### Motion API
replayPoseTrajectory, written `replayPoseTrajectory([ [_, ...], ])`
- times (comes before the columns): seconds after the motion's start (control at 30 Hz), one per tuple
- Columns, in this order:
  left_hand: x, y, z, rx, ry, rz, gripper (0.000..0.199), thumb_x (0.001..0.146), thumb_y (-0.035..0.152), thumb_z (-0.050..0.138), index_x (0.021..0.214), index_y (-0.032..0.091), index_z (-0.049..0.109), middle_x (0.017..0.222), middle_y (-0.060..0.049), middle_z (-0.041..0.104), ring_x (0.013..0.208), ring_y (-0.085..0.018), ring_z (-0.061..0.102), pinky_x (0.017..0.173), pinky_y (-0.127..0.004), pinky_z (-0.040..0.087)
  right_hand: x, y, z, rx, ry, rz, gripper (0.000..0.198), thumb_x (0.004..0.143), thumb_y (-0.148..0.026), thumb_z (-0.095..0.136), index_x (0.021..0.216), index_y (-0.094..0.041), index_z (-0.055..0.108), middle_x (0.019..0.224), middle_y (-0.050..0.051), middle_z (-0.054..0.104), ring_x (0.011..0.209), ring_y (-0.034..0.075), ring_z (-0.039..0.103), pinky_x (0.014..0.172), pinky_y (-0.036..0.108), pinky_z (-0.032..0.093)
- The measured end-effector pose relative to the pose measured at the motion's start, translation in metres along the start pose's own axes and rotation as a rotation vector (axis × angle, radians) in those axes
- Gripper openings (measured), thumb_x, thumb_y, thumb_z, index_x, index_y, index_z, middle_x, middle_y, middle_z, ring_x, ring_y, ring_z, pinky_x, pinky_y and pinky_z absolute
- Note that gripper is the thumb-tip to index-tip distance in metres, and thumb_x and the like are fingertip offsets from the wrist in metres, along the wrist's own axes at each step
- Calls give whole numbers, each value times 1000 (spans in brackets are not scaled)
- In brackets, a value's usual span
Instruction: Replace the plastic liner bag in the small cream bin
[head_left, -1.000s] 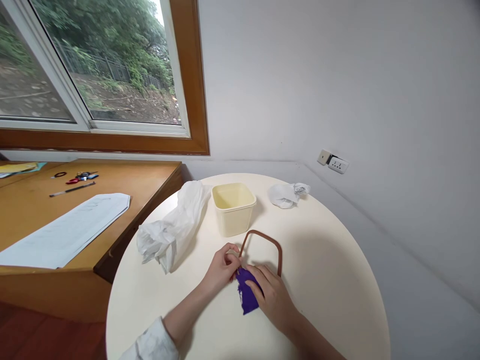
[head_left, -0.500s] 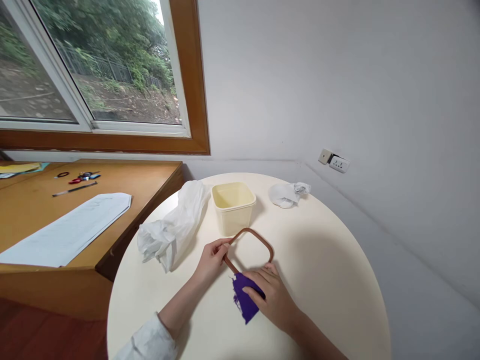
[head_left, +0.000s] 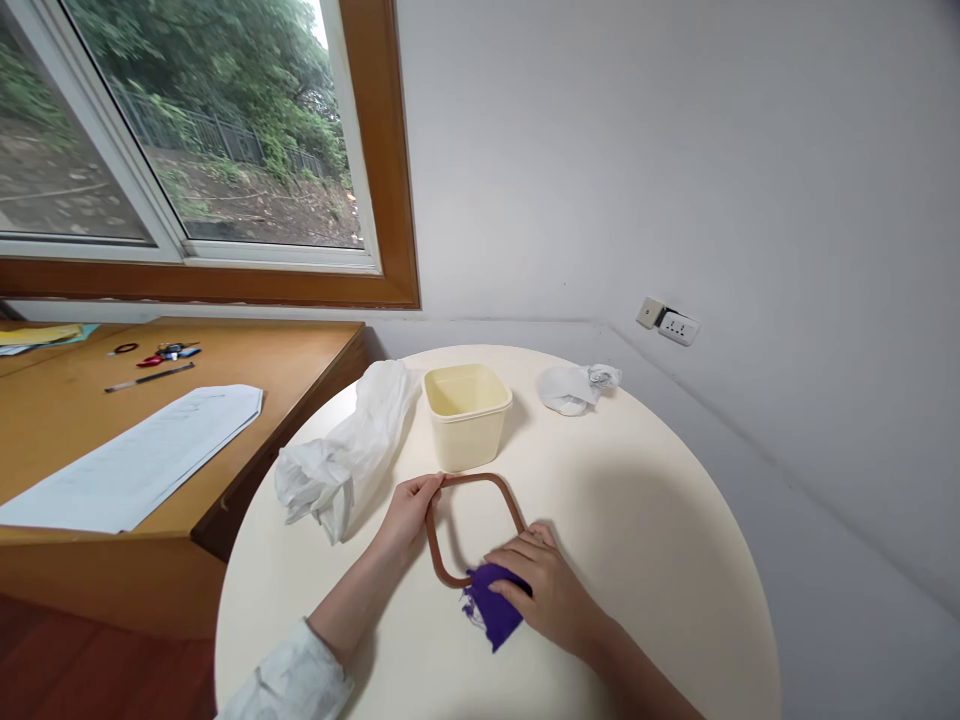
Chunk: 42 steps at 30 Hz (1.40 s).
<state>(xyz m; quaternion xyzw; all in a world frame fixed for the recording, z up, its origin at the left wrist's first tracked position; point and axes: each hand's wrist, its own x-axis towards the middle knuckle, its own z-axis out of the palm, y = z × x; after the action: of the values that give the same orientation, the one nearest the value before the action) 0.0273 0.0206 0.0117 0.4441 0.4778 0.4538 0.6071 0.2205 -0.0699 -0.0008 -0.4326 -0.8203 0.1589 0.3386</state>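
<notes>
A brown rounded-square frame [head_left: 431,545], which may be a lid's rim, is tilted in front of the tub, and the tabletop's colour shows inside it. My left hand [head_left: 407,515] pinches its upper left corner between thumb and fingers. At the lower right of the frame, my right hand [head_left: 551,585] is closed over a purple cloth [head_left: 499,605] with a frayed left edge. The cloth lies against the frame's lower right part, which the hand and cloth hide. Just behind stands a pale yellow plastic tub [head_left: 469,435] with its top uncovered.
All this is on a round cream table [head_left: 645,580]. A crumpled white plastic bag [head_left: 360,440] lies left of the tub, a smaller knotted bag [head_left: 574,388] to the right. A wooden desk [head_left: 300,365] with papers [head_left: 150,460] and a pen [head_left: 150,377] adjoins on the left.
The brown frame has turned anticlockwise and come lower, its left corner moving left with my left hand. My right hand stays nearly in place, still on the purple cloth.
</notes>
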Motion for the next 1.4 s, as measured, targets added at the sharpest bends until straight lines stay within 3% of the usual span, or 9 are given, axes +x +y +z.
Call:
replayPoseTrajectory([
  [0.1, 0, 0, -1, -32, 16, -7, 36, 72, 46, 61, 68, 10, 61, 49, 7, 31, 45, -5, 22, 43, -20, 17, 0, 3, 2, -25, 46, -8, 9, 82, -18, 55, 89, -24, 59, 82, -2, 66, 74, 13, 53, 84, 33, 27],
  [0.2, -1, 0, 0, -94, -2, -37, 36, 72, 43, 62, 89, 11, 65, 55, 4, 42, 48, -6, 34, 47, -19, 27, 0, 3, 5, -44, 77, -6, 9, 83, -19, 54, 88, -23, 59, 79, -3, 66, 72, 12, 52, 82, 33, 28],
  [0.4, -6, -1, 7, -211, -232, -143, 54, 71, 31, 68, 120, 13, 54, 62, 0, 55, 58, -10, 50, 64, -26, 41, 1, 8, 5, -102, 156, 32, 10, 83, -20, 54, 92, -22, 60, 79, 0, 65, 71, 14, 54, 81, 34, 31],
  [0.57, -9, -1, 10, -191, -376, -145, 62, 75, 34, 64, 130, 14, 44, 61, 0, 54, 55, -12, 51, 61, -30, 43, 1, 8, 3, -122, 157, 25, 12, 83, -20, 54, 95, -21, 59, 79, 1, 65, 71, 15, 55, 80, 35, 32],
  [0.9, -4, -1, 5, -243, -215, -91, 54, 75, 38, 62, 118, 8, 53, 47, 8, 35, 43, -6, 30, 47, -21, 28, 3, -3, 4, -109, 64, -25, 10, 84, -22, 54, 93, -20, 58, 77, 0, 64, 69, 13, 52, 79, 33, 32],
  [1.07, -1, 0, 3, -194, -185, -120, 37, 73, 43, 62, 91, 11, 58, 44, 11, 27, 39, -4, 24, 43, -20, 23, 1, -4, 8, -101, 67, -39, 10, 83, -24, 55, 92, -22, 58, 77, -2, 64, 71, 12, 53, 85, 34, 29],
  [1.23, 1, 2, 0, -194, -197, -159, 31, 74, 41, 59, 62, 16, 45, 41, 11, 25, 36, -3, 21, 40, -20, 17, 0, -6, 7, -87, 17, -63, 11, 82, -29, 58, 90, -22, 59, 77, -2, 64, 75, 13, 53, 86, 35, 27],
  [1.4, 1, 6, -4, -210, -233, -218, 25, 77, 36, 57, 67, 15, 48, 40, 12, 23, 34, -3, 18, 39, -20, 13, 2, -8, 4, -72, 2, -83, 13, 81, -32, 58, 90, -23, 60, 78, -2, 65, 81, 14, 52, 88, 36, 26],
])
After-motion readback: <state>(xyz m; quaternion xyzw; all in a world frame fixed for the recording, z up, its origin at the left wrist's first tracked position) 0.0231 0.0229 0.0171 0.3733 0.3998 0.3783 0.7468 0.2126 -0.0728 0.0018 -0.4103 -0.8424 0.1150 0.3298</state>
